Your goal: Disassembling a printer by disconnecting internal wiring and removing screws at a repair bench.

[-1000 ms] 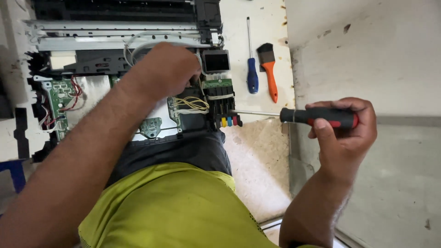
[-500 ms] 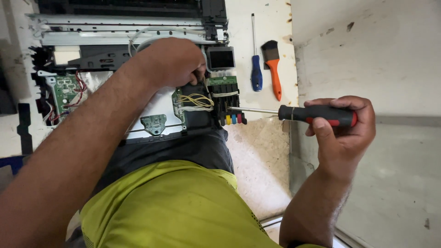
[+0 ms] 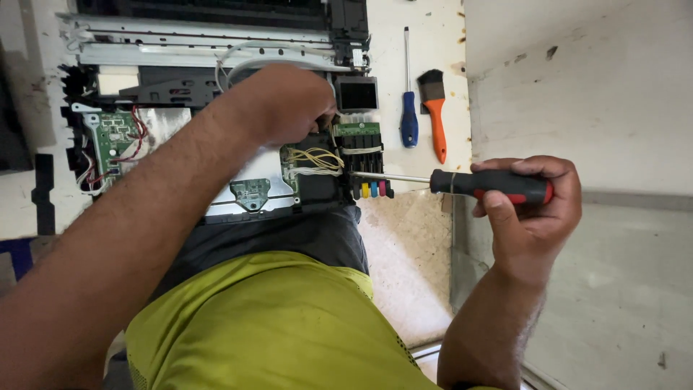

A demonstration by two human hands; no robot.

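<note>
Even, bright daylight with soft shadows, no glare; sharp centre, slight blur and wide-angle stretching on the near yellow-green cloth (image 3: 274, 325).

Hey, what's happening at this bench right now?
A person has an opened printer with bare circuit boards in front of them. Their right hand grips a black-and-red-handled screwdriver, its tip at the block of coloured ink cartridges. Their left hand rests on the parts beside it. A blue-handled screwdriver and an orange-handled brush lie unused nearby.
</note>
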